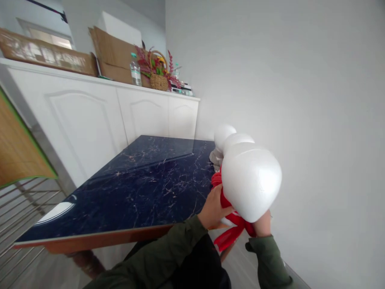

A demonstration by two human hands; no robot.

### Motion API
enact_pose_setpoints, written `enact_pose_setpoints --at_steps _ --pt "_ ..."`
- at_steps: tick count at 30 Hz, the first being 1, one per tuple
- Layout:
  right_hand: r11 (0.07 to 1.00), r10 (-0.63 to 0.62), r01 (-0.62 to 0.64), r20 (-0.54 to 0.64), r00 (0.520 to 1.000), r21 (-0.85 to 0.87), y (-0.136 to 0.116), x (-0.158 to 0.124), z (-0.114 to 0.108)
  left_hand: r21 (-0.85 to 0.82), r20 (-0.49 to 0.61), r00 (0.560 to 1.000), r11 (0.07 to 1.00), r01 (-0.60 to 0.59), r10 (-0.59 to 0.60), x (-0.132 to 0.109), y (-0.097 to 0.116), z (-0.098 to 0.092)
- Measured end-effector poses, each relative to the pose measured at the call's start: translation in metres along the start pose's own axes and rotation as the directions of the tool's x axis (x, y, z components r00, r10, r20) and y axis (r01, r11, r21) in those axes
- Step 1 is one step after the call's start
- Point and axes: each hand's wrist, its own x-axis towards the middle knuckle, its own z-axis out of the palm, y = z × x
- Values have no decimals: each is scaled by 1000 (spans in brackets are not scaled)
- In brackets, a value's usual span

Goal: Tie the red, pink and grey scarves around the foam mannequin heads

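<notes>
Red cloth point(227, 239): gathered under the white form point(252, 182) by the desk's point(150, 180) right end — tail hanging loose.
Left hand point(213, 208): your thumb and fingers pinch the cloth.
Right hand point(263, 224): under the form — fingers hidden, spread can't be told.
Room: desktop stretches to your left; wall point(325, 120) close on your right.

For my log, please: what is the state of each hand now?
Left hand: closed, holding red cloth.
Right hand: partly hidden by white form; cannot tell.
</notes>
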Motion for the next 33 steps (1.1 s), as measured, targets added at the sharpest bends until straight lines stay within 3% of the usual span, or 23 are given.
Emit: enact_pose_setpoints --at_steps 4,8,11,14,18,21,24,28,30,33 --pt "994 95 -95 -10 995 52 19 12 -8 20 -6 1000 999 -27 27 5 -27 28" --pt "949 273 -279 55 960 145 56 12 -4 33 -7 1000 999 16 -16 0 -50 33" --pt "928 360 -364 58 931 74 76 11 -4 0 43 999 1000 -9 9 1 -54 31" --pt "917 398 -398 12 917 -8 80 9 -5 -24 78 997 999 -21 23 2 -53 30" --pt "901 419 -420 -32 907 -113 80 -1 -6 15 54 998 999 31 -32 -1 -55 31" --pt "897 433 -435 -48 900 -77 87 -17 -7 22 35 997 998 66 -67 -8 -57 26" --pt "910 413 -415 -98 905 -4 95 -40 -7 33 30 994 994 100 -101 -19 -55 11" --pt "948 307 -315 -140 941 -44 88 -74 -2 73 51 981 981 181 -185 -40 -52 -28" --pt "967 207 -234 -227 952 -97 76 -88 4 81 72 971 972 221 -227 -50 -51 -53" --pt "974 19 -108 -400 916 -200 52 -101 14 85 58 963 963 258 -263 -61 -52 -90"
